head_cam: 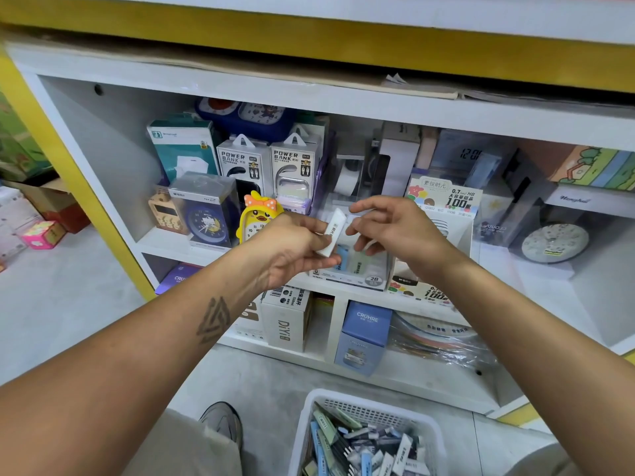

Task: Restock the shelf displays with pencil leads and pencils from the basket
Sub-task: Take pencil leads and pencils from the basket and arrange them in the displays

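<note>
My left hand (295, 249) grips a few small pencil lead cases: a white one (332, 231) sticks up between thumb and fingers, and a blue one (341, 259) shows below it. My right hand (391, 228) hovers just right of them, fingers loosely bent, fingertips near the white case, holding nothing I can see. Both hands are in front of a clear display box (357, 273) marked 2B on the middle shelf. A white basket (309, 417) on the floor at bottom centre holds several lead cases and pencil packs (364, 448).
A lead display card (446, 197) marked 0.7 HB stands right of the hands. Power bank boxes (271, 163), clocks (206, 221) and a yellow chick clock (257, 214) fill the shelf's left. Boxes (364, 334) sit on the lower shelf. My shoe (223, 420) is beside the basket.
</note>
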`<state>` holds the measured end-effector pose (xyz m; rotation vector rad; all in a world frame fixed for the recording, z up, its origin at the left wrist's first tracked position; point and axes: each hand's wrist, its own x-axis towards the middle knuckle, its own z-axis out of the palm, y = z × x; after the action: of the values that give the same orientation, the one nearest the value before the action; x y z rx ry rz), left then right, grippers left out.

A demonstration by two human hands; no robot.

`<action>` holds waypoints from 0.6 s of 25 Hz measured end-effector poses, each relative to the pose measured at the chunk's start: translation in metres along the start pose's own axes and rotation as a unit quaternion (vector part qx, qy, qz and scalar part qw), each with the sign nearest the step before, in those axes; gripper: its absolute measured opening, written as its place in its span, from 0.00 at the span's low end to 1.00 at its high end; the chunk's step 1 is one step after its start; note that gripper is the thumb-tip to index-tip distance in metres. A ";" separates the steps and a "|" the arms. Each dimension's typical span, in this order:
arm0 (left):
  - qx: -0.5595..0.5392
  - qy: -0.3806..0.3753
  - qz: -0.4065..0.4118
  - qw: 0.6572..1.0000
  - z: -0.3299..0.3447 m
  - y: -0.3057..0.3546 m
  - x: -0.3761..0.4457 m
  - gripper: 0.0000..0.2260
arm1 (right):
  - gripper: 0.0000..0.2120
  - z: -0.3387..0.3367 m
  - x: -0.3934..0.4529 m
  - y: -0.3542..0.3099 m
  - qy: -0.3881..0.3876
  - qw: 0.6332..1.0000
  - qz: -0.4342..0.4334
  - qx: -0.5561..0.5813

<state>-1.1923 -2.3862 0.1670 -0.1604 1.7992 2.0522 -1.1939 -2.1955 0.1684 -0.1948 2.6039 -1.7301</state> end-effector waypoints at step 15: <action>0.275 0.106 0.093 0.951 -0.022 -0.004 0.008 0.11 | 0.03 -0.001 0.012 -0.004 0.056 0.997 -0.016 0.059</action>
<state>-1.2021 -2.4056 0.1574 -0.0516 2.5319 1.6067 -1.2053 -2.1979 0.1730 -0.1415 2.5755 -1.9547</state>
